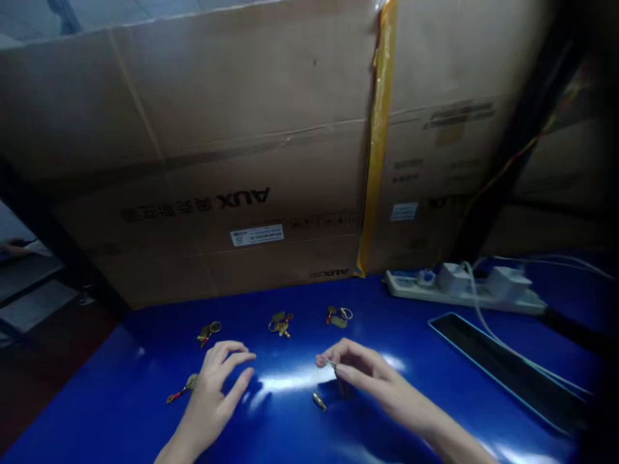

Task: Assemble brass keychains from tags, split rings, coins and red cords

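Note:
My left hand (217, 383) is held above the blue table with its fingers apart and nothing in them. Partly behind it lies a small brass-coloured trinket with a red part (180, 390). The thumb and fingers of my right hand (360, 370) pinch a small, thin, shiny piece (331, 363), too little of which shows to name. Below those fingertips a short brass-coloured metal piece (319, 401) lies on the table. Farther back sit three small key-ring clusters: a left one (209, 333), a middle one (280, 324) and a right one (339, 316).
Large cardboard boxes (232, 161) form a wall along the back of the blue table (120, 399). At the back right is a white power strip (411, 287) with plugs and cables. A dark flat device with a light edge (503, 370) lies on the right.

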Motion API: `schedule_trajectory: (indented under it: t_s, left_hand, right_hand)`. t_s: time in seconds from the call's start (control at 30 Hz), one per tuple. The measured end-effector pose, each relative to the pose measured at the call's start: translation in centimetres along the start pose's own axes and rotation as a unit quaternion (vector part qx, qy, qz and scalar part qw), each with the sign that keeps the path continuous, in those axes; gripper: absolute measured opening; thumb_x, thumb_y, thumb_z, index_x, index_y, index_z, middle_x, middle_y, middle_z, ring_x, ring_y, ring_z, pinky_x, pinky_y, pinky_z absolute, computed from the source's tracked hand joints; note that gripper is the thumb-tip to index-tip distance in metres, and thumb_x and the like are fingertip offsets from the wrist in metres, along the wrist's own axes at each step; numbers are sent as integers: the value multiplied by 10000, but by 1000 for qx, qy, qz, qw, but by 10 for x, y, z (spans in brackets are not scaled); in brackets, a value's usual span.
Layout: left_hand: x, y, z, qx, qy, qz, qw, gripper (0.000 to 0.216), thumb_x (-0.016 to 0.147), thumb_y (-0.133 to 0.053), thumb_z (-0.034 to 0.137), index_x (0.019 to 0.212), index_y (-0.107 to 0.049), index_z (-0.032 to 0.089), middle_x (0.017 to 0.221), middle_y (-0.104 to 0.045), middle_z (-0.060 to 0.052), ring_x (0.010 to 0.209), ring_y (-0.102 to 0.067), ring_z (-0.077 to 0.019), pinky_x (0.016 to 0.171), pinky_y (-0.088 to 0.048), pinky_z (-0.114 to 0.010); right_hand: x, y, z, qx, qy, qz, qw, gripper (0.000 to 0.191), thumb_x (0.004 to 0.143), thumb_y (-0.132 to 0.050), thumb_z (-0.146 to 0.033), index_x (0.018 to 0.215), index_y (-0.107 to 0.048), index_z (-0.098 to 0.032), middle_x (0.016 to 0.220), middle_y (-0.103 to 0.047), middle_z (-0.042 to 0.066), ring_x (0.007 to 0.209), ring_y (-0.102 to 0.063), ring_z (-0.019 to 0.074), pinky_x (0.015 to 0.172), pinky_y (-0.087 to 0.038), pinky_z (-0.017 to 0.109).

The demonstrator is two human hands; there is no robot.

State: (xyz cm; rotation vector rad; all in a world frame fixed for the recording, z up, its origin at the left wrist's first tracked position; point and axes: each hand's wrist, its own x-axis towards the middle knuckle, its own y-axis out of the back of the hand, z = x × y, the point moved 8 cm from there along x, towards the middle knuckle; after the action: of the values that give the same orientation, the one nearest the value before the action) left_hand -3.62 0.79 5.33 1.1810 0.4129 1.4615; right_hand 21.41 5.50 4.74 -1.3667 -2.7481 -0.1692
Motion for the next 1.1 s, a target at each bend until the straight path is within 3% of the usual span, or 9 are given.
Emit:
schedule_trajectory:
  t_s: [0.1, 0.2, 0.3, 0.4, 0.5, 0.7, 0.9, 1.1]
  left_hand:
    - [39, -14, 65, -72, -75, -39, 994, 209, 903, -535, 287, 1075, -651, 269, 1046, -622, -60, 1023, -534, -223, 893, -421, -373]
    - [65, -27, 92, -90, -115, -62, 987, 128, 879, -582, 267, 959, -674, 232, 947, -640, -47, 958, -546, -213, 907, -376, -383]
    - [75, -38, 82, -118, -105, -63, 985, 109, 865, -606, 282, 869, -685, 208, 875, -650, -37, 899, -557, -203, 877, -362, -368]
    - [76, -51, 58, -199, -37, -74, 977, 140, 843, -632, 316, 832, -698, 193, 839, -660, -32, 859, -571, -195, 840, -371, -334]
    - [75, -68, 44, -296, 36, -128, 946, 214, 840, -621, 352, 783, -704, 164, 786, -654, -30, 779, -578, -178, 760, -396, -288]
    - [77, -89, 43, -401, 103, -200, 888, 290, 821, -619, 402, 736, -677, 131, 656, -620, -12, 650, -541, -143, 661, -389, -251]
    - [66, -114, 38, -476, 156, -238, 832, 357, 794, -634, 487, 774, -612, 132, 578, -606, 1, 524, -516, -106, 553, -365, -220]
    - [59, -124, 33, -492, 212, -201, 820, 424, 759, -637, 561, 706, -553, 148, 525, -598, 1, 473, -493, -98, 524, -359, -219]
  right_hand:
    - [16, -19, -3, 57, -13, -44, 997, 285, 881, -558, -471, 930, -599, -193, 927, -660, 57, 892, -593, 207, 800, -442, 333]
    - [32, -24, -1, 101, -7, -50, 994, 279, 849, -600, -475, 869, -593, -196, 782, -626, 17, 769, -586, 179, 743, -449, 315]
    - [43, -11, 12, 113, -8, -3, 994, 257, 811, -664, -433, 868, -593, -193, 754, -582, -11, 709, -541, 140, 670, -420, 264]
    - [48, -6, 29, 123, -27, -1, 992, 279, 803, -672, -419, 933, -573, -193, 736, -556, -22, 663, -503, 123, 627, -398, 249]
    - [48, -8, 38, 116, -37, -12, 992, 292, 813, -650, -429, 952, -538, -198, 700, -507, -39, 609, -449, 111, 579, -360, 236]
    - [45, -7, 30, 48, -2, 19, 999, 214, 881, -550, -413, 861, -474, -215, 699, -430, -52, 614, -386, 113, 567, -310, 228]
    - [39, -5, 18, -69, 31, 54, 996, 154, 950, -437, -333, 855, -462, -215, 758, -453, -32, 683, -423, 129, 626, -371, 242]
    - [33, -17, 9, -260, 85, 51, 960, 107, 958, -385, -209, 878, -455, -213, 836, -549, 5, 741, -506, 145, 689, -402, 264]
